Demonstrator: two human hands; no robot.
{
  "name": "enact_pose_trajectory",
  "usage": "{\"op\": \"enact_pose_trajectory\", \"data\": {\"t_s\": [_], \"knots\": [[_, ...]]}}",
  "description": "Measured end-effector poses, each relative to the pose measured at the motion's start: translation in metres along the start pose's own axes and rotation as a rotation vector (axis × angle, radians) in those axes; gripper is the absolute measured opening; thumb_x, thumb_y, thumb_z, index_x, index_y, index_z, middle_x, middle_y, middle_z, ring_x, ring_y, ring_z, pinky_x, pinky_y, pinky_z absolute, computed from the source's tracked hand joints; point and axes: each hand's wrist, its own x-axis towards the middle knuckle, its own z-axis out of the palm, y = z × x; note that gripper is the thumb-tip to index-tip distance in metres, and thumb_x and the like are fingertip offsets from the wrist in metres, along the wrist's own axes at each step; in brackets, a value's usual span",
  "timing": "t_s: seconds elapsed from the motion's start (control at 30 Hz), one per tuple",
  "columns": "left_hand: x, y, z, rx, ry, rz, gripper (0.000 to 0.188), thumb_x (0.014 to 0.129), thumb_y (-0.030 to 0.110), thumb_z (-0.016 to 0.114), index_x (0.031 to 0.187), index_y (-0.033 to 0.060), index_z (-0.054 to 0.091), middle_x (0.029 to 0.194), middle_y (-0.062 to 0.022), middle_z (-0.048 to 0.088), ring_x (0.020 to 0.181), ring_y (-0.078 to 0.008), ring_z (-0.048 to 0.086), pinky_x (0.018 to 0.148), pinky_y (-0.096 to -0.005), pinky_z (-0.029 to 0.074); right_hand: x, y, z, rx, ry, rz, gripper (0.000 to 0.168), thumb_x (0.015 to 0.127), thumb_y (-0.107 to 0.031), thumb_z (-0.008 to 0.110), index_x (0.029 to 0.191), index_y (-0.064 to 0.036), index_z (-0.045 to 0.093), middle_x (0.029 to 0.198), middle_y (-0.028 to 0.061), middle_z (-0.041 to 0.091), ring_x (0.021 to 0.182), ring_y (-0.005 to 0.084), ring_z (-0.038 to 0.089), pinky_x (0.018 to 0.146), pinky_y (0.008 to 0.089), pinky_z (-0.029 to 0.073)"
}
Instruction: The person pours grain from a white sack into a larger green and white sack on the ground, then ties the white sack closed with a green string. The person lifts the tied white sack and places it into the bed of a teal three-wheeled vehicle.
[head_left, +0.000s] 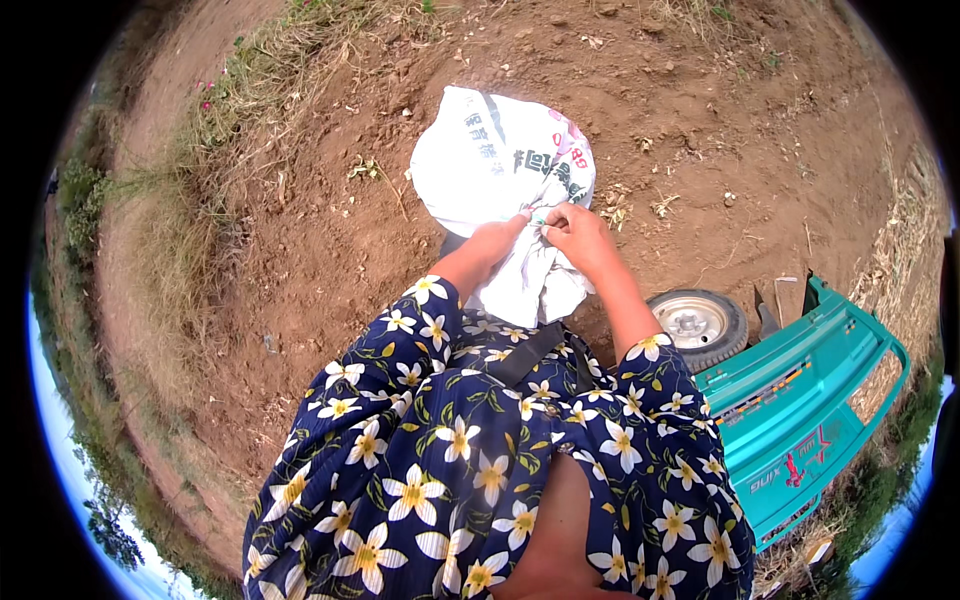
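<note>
A full white woven sack (480, 161) with printed writing stands on the soil right before me, its gathered neck towards my body. My left hand (501, 238) grips the bunched neck from the left. On the right side of the neck, my right hand (576, 234) pinches a thin greenish tie or strand between thumb and fingers, close to the left thumb. The loose mouth of the sack (517, 289) hangs in folds below both hands, towards my lap. Whether the strand is knotted I cannot tell.
To the right stands a green metal vehicle body (795, 405) with a wheel (694, 326) at its near corner. Bare brown soil (322, 247) with clods and dry leaves surrounds the sack. Dry grass (172, 262) grows along the left; straw (900, 232) lies at the far right.
</note>
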Motion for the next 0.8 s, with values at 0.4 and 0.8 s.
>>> {"op": "enact_pose_trajectory", "data": {"t_s": [0.4, 0.8], "knots": [[0.004, 0.004, -0.025, -0.030, -0.174, 0.008, 0.052, 0.091, 0.038, 0.051, 0.115, -0.0084, 0.053, 0.107, -0.0146, 0.062, 0.087, -0.0204, 0.063, 0.075, -0.0316, 0.051, 0.001, 0.052, 0.028, 0.882, 0.021, 0.259, 0.006, 0.075, -0.008, 0.062, 0.078, -0.004, 0.059, 0.073, 0.0033, 0.059, 0.065, 0.0127, 0.056, 0.059, 0.0266, 0.046], [0.000, 0.024, -0.059, 1.111, -0.001, 0.242, 0.022, 0.086, 0.023, 0.061, 0.086, 0.0028, 0.069, 0.078, -0.0022, 0.065, 0.070, -0.0121, 0.056, 0.067, -0.0262, 0.046, -0.003, 0.064, 0.027, 1.361, -0.113, 0.269, 0.021, 0.091, -0.020, 0.056, 0.101, -0.002, 0.057, 0.091, 0.0064, 0.059, 0.079, 0.0162, 0.058, 0.073, 0.0289, 0.049]]}}
